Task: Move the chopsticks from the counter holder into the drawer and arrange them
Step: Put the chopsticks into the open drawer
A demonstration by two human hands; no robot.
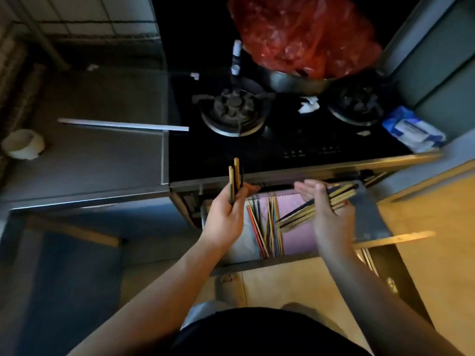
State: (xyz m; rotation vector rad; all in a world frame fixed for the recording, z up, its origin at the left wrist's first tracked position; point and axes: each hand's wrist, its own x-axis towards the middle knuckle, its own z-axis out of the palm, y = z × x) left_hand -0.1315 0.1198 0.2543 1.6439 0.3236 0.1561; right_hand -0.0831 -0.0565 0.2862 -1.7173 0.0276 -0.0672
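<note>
My left grip point(227, 209) is closed around a few chopsticks point(235, 179), held upright above the open drawer point(257, 264). My right grip point(326, 206) clasps a bundle of chopsticks point(308, 210) slanted over the drawer, fingers partly extended. More chopsticks point(267, 227) lie inside, beside a pink liner point(298, 240).

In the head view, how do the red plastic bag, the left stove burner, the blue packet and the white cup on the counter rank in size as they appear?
1. red plastic bag, clearly largest
2. left stove burner
3. blue packet
4. white cup, smallest

Burner and packet look close in size; wide-angle distortion at the edges makes that pair unsure.
</note>
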